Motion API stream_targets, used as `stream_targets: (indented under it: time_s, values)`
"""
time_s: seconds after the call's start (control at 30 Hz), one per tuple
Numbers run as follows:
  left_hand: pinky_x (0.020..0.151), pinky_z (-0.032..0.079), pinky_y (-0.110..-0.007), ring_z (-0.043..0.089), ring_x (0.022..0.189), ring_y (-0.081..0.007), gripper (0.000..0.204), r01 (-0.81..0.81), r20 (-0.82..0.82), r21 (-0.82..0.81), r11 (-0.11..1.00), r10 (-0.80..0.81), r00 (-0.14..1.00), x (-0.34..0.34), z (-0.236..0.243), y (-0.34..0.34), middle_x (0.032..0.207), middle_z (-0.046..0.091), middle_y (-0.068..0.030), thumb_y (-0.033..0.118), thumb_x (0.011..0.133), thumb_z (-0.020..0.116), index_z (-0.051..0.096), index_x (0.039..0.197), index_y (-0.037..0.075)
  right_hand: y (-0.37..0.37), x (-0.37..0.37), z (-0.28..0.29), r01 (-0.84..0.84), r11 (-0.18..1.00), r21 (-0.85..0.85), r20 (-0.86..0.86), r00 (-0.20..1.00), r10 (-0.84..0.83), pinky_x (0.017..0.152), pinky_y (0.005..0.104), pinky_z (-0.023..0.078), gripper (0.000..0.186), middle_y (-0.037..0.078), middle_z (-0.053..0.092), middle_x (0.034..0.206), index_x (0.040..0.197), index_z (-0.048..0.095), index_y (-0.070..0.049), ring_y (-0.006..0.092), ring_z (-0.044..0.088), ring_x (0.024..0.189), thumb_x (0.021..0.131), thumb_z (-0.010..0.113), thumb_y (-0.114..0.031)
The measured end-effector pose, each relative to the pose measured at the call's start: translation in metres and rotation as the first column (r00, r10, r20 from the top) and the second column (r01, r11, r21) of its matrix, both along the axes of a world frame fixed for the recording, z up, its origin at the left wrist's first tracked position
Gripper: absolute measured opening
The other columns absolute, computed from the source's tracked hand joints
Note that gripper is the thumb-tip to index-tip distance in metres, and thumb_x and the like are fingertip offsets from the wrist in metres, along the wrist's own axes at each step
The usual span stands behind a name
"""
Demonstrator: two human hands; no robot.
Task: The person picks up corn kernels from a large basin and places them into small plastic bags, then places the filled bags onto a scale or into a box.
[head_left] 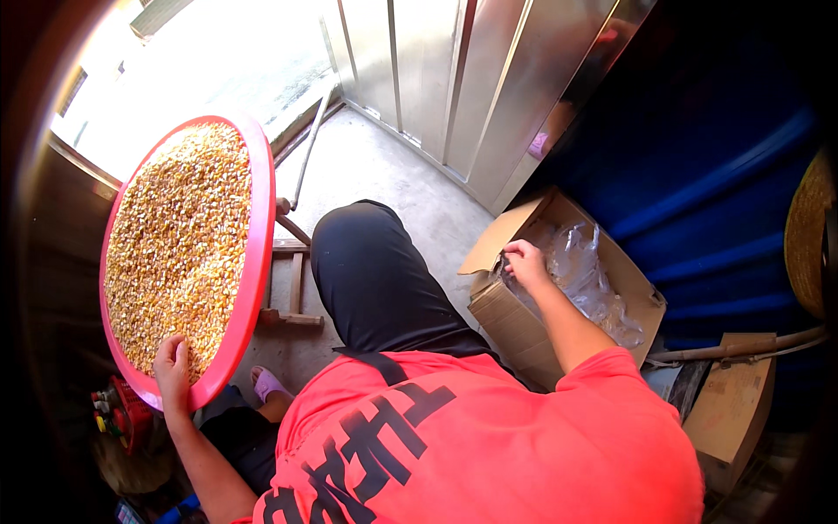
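Nearest, my red shirt (480, 437) and dark-trousered knee (362, 271) separate my two hands, which stand well apart. My left hand (173, 371) crosses the near edge of a round pink-red tray (262, 201), its fingertips at the yellow kernels (179, 244) just inside; whether it grips the rim or pinches kernels I cannot tell. My right hand (525, 262) is at the left wall of an open carton (511, 327), thumb and fingers drawn together; I cannot tell what, if anything, they hold. The kernels spread forward from my left hand to the tray's far edge, well to the left of my right hand. Judged from this view, the work is under way: the tray is loaded and much remains to handle; any finished portion is indistinguishable. Clear plastic (580, 262) lies within the carton. Beyond are the pale floor (384, 166) and a ribbed metal door (428, 79).
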State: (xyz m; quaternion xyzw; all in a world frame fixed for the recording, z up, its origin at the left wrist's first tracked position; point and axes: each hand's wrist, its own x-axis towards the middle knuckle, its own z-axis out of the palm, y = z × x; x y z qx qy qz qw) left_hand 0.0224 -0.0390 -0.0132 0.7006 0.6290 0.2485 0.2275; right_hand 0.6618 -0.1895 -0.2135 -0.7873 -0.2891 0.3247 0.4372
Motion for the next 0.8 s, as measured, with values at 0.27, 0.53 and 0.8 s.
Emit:
stream_targets:
  time_s: [0.27,0.53,0.8]
  values:
    - [0.069,0.046,-0.030,0.059,0.075,-0.0202,0.015,-0.012,-0.095,0.086,0.996,0.020,0.995,0.021,0.009,0.002,0.082,0.062,-0.0118,0.010,0.083,0.057,0.061,0.090,-0.001,0.083,-0.101,0.121,-0.320,0.884,0.340,0.080,0.947,0.312,0.057,0.0235,0.049,0.019,0.005,0.062,0.077,0.088,0.063,-0.003,0.0102,0.059,0.061,0.081,0.046,0.001]
    - [0.076,0.046,-0.034,0.059,0.085,-0.0269,0.014,-0.002,-0.093,0.396,0.918,0.042,0.995,0.008,0.021,-0.019,0.089,0.062,-0.0134,0.006,0.081,0.057,0.062,0.093,0.001,0.150,-0.255,0.230,-0.736,0.339,0.586,0.527,0.664,0.530,0.072,0.0320,0.047,0.023,0.015,0.059,0.088,0.097,0.061,-0.003,0.0287,0.059,0.081,0.077,0.051,0.005]
    - [0.081,0.045,-0.039,0.056,0.098,-0.0279,0.034,0.628,-0.143,0.579,0.519,-0.694,0.705,0.175,0.149,-0.062,0.105,0.058,-0.0103,0.007,0.070,0.061,0.059,0.104,0.011,0.157,-0.354,0.240,-0.951,0.249,0.185,0.921,0.256,0.293,0.074,0.0373,0.047,0.021,0.010,0.060,0.092,0.098,0.061,-0.008,0.0293,0.057,0.085,0.078,0.059,-0.014]
